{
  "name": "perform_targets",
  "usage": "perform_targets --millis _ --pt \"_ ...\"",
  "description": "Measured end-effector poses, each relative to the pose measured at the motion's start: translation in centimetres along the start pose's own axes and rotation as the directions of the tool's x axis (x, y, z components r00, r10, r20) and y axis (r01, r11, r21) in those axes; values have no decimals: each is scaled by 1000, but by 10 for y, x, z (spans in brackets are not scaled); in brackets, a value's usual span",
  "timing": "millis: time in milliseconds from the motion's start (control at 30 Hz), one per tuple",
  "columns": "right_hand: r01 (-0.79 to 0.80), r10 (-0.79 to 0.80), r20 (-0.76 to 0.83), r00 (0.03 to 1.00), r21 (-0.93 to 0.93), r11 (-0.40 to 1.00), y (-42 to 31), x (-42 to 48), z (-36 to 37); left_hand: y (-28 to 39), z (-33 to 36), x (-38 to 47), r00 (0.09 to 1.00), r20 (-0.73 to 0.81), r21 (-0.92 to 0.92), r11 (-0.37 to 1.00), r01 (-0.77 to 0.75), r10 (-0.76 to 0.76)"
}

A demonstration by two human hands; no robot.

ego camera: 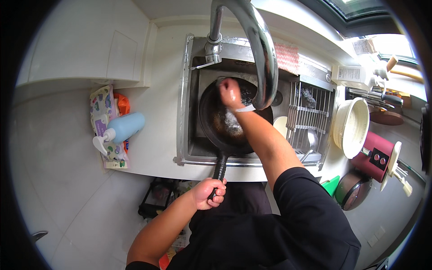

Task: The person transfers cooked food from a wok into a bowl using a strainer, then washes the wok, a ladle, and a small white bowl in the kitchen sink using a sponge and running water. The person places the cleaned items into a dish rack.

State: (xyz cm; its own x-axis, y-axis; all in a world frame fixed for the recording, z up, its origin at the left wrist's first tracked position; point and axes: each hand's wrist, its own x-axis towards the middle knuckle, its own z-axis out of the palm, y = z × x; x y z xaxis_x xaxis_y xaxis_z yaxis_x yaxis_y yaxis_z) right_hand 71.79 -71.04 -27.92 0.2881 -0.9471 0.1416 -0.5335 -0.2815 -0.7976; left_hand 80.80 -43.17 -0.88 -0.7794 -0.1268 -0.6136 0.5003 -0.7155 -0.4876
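A dark frying pan point(216, 130) lies tilted in the stainless steel sink point(195, 141), its handle jutting over the front edge. Around the end of that handle point(220, 167) my left hand point(211, 194) is wrapped. My right hand point(230, 91) is inside the pan, curled by the far left of its rim and blurred. Something small and greyish shows by its fingertips, but whether they grip it is unclear. Wet, shiny patches and brown stains mark the pan's bottom. Above it arches the chrome faucet point(265, 64), hiding part of the pan's right side.
A rack point(308, 111) over the sink's right side carries a ladle point(312, 140) and a steel-wool pad point(307, 97). Left of the sink are a blue pump bottle point(128, 127) and a wipes pack point(101, 104). A white colander point(351, 128) and red appliance point(373, 155) stand right.
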Motion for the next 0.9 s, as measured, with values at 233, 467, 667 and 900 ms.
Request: perform_targets --millis 233,467,667,900 --pt "-641 182 796 577 303 706 -106 -93 -39 -5 0 -3 991 -95 65 994 -87 93" --pt "394 639 735 228 -669 630 -75 -75 -169 -11 -19 3 986 75 -62 988 -141 146" --pt "334 89 512 855 -673 660 1 1 -90 -8 -15 -6 991 93 -89 993 -83 91" --pt "-479 220 512 830 454 751 -72 -40 3 11 32 -24 995 -75 18 998 -59 60"
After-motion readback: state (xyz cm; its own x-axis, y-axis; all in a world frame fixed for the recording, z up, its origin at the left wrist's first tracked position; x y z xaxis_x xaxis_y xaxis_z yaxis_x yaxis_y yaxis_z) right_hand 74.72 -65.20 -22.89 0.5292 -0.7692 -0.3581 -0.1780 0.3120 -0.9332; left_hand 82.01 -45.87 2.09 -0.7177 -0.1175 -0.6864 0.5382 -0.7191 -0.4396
